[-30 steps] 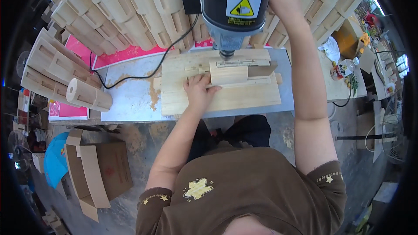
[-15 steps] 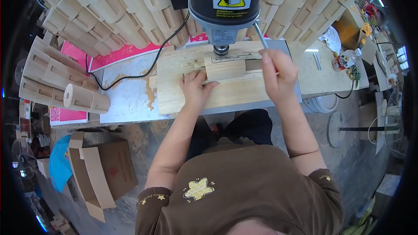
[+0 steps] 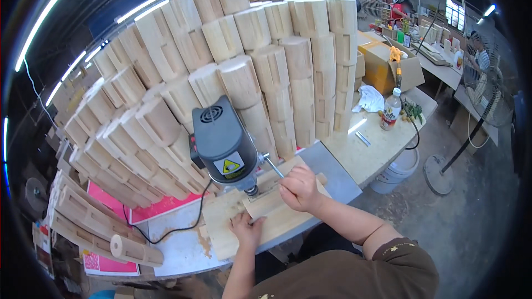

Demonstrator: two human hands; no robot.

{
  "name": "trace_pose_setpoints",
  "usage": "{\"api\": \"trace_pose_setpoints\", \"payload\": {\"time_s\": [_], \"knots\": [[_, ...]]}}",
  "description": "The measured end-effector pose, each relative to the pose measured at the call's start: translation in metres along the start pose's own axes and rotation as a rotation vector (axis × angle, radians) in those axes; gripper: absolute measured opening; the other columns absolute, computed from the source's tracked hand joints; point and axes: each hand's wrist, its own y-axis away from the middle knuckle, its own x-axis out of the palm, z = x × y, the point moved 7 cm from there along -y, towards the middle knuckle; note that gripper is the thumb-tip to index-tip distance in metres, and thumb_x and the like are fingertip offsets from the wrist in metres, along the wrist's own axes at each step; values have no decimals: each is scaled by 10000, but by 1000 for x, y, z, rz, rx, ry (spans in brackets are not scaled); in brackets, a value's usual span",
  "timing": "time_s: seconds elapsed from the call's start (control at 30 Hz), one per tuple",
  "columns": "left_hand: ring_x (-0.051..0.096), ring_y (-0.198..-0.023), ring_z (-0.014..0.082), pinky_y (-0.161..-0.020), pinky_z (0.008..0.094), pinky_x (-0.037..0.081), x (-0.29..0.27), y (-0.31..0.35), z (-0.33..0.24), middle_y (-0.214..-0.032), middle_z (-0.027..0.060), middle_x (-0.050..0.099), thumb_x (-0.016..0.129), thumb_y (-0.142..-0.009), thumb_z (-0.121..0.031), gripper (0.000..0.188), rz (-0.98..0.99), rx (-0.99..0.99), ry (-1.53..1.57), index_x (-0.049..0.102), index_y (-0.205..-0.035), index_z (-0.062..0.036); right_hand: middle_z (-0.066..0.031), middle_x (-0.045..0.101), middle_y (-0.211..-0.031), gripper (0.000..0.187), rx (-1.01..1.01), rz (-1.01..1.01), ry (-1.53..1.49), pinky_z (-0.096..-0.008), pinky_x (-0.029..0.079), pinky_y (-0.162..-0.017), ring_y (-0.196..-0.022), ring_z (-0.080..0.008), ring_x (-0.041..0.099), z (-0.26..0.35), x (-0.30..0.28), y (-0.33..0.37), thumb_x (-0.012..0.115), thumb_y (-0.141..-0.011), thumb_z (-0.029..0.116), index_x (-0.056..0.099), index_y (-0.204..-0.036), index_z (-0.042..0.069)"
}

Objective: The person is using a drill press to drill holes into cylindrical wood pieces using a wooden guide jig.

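A grey bench drill press (image 3: 221, 138) stands over a flat wooden board (image 3: 221, 238). Its chuck (image 3: 252, 190) is just above a pale wooden cylinder (image 3: 266, 204) lying on its side on the board. My right hand (image 3: 299, 189) is closed in a fist round the end of the drill's metal feed lever (image 3: 272, 167). At the left end of the cylinder, my left hand (image 3: 245, 230) presses its fingers on the wood, thumb out along the near side. The drill bit's tip cannot be made out.
Tall stacks of slotted wooden cylinders (image 3: 244, 83) rise behind the drill. More stand at left, one lying down (image 3: 136, 250). A black cord (image 3: 183, 227) crosses the bench. A bottle (image 3: 391, 109), white cloth (image 3: 370, 99) and cardboard box (image 3: 382, 61) are right. Other people work far back.
The view has tilted up and swung, so the stacks and the workshop beyond now show. Both hands keep their places, one at the cylinder, one on the lever.
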Motion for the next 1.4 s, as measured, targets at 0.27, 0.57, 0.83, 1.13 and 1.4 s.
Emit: {"api": "trace_pose_setpoints", "payload": {"time_s": [0.27, 0.57, 0.83, 1.13, 1.4], "knots": [[531, -907, 255, -911, 444, 286, -1, -15, 0, -806, 37, 594, 794, -594, -304, 389, 19, -52, 91, 677, -928, -141, -181, 566, -610, 271, 386, 110, 146, -461, 432, -557, -596, -366, 577, -64, 30, -127, 565, -843, 273, 527, -684, 58], [540, -926, 225, -935, 444, 272, 11, -13, 16, -942, 49, 573, 813, -577, -273, 425, -46, -167, 347, 668, -946, -120, -185, 630, -876, 395, 531, 357, -247, -433, 456, -744, -840, -334, 608, -87, 39, -52, 572, -861, 356, 566, -1117, 55], [569, -821, 220, -778, 382, 444, -9, -8, 2, -904, 67, 552, 821, -585, -151, 375, -10, -152, 608, 652, -906, -57, -108, 583, -1015, 415, 302, 813, 250, -406, 329, -943, -1007, -275, 515, -70, 40, 82, 679, -745, 235, 575, -1124, 101], [509, -681, 91, -577, 231, 432, -124, 30, 70, -706, -6, 525, 787, -644, -110, 242, -13, -181, 530, 612, -790, -28, -64, 590, -896, 262, 308, 763, 278, -408, 353, -857, -923, -267, 532, -73, 33, 92, 682, -695, 194, 613, -933, 110], [465, -496, 70, -445, 219, 314, -127, 24, 52, -619, 28, 574, 734, -730, -300, 348, 20, -737, 771, 643, -739, 36, -60, 583, -879, 306, 234, 736, 191, -404, 350, -839, -891, -269, 526, -49, 39, 80, 705, -670, 149, 606, -952, 86]]}}
